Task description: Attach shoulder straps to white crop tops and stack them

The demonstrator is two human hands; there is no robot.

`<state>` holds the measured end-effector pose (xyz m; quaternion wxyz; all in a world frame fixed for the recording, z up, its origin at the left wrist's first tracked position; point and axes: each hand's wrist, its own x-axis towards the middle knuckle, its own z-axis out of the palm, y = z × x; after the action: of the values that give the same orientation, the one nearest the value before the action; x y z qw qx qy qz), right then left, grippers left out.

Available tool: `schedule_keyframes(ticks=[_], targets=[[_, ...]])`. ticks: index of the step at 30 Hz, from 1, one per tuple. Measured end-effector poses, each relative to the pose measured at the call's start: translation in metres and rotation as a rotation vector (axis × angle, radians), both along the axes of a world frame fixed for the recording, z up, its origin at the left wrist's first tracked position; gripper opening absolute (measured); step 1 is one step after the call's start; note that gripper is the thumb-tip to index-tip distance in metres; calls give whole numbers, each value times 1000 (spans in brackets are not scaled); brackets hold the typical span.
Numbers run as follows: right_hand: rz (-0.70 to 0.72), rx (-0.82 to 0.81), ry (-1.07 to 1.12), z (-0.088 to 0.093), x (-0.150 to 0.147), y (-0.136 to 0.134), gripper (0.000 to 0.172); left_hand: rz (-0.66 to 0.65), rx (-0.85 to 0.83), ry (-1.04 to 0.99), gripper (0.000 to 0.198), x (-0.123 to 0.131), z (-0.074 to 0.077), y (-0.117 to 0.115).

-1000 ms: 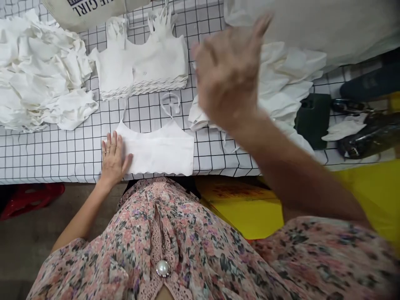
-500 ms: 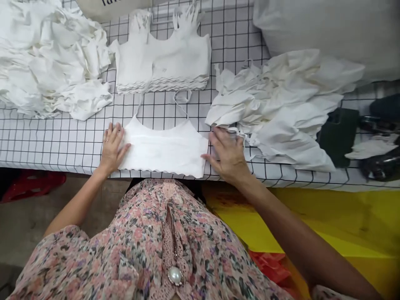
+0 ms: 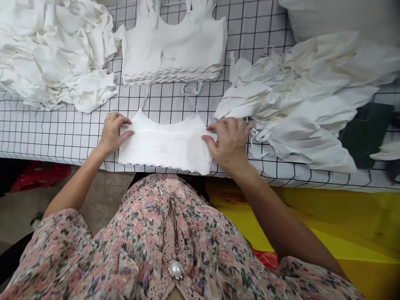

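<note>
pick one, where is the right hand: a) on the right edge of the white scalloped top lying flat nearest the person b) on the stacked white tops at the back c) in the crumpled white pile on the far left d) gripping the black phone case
a, the right hand rests on the right edge of the flat white scalloped-hem strappy top, with its fingers over that edge.
</note>
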<state>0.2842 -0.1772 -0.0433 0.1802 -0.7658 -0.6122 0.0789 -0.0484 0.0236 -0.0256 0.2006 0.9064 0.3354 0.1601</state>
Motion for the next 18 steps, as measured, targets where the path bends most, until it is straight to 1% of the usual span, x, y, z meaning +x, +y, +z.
schedule_keyframes(ticks=[1,2,4,5,6,8,9,11,12,14,16,17,18], targets=[[30,6,-10,3,-14,-2,45,-7,47,-13,35,6,0,-13],[94,-1,-13,4,-29,-5,54,-63,67,-13,47,12,-2,-29],[301,-72,4,3,-52,-16,69,-226,73,43,68,19,-7,-61],[373,-110,3,0,-57,-24,75,-269,74,86,75,18,-10,-74],[395,-139,-11,-4,-56,-34,79,-276,75,127,82,14,-14,-85],[318,-151,-60,-12,-38,-54,85,-199,76,183,90,-2,-18,-94],[270,-134,-79,-15,-23,-61,86,-135,80,186,90,-12,-19,-94],[226,-36,-71,-16,5,-63,84,-1,97,130,77,-27,-16,-84],[210,35,-42,-13,16,-55,79,57,105,75,67,-29,-12,-75],[183,179,50,-1,26,-24,63,150,90,-60,46,-23,-4,-55],[188,275,131,15,18,25,44,206,22,-185,28,-3,2,-33],[220,297,152,23,9,52,40,209,-18,-234,22,10,3,-24],[264,308,145,30,-2,80,41,199,-41,-271,18,22,2,-16]])
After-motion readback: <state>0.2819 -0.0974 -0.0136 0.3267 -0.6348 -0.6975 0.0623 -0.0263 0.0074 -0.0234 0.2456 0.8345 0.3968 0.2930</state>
